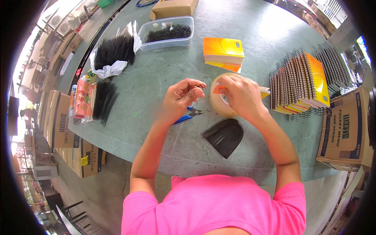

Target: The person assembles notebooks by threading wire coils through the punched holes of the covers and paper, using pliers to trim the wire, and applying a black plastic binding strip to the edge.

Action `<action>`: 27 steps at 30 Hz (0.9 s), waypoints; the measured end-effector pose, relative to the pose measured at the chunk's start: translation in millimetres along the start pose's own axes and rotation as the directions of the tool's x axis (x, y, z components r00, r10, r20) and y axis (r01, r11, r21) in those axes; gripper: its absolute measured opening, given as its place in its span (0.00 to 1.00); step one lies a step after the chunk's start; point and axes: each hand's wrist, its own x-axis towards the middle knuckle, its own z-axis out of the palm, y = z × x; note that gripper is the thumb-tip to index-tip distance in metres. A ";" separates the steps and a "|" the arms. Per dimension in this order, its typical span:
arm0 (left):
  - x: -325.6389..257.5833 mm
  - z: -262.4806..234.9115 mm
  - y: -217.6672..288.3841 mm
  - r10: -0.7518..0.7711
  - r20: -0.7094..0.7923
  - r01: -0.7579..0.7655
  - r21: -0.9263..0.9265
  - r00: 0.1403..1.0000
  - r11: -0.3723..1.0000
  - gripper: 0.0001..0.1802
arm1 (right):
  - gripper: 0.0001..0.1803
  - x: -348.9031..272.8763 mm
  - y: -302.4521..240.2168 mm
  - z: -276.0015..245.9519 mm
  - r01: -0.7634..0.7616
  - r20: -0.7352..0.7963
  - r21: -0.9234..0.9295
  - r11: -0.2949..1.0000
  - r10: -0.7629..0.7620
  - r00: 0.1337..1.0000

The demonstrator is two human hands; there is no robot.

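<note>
My left hand is closed in a pinch, with something small, dark and thin at its fingertips, too small to name. Just right of it, my right hand grips a small orange-covered notebook from above, over a wide roll of tape. The notebook is seen nearly edge-on and is mostly hidden by the hand. Blue-handled cutters lie on the table below my left hand, their handles partly covered. Nearer to me rests a black dome-shaped piece.
Ahead lies a stack of orange notebooks. At right stand many spiral-bound notebooks beside a cardboard box. Black spiral coils fill a plastic bag at left, near a clear tub of black pieces.
</note>
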 end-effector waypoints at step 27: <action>2.2 33.7 4.3 0.477 -0.163 -0.240 0.699 0.864 0.674 0.10 | 0.03 0.7 -1.4 3.1 0.011 0.143 -0.003 1.000 -0.011 0.990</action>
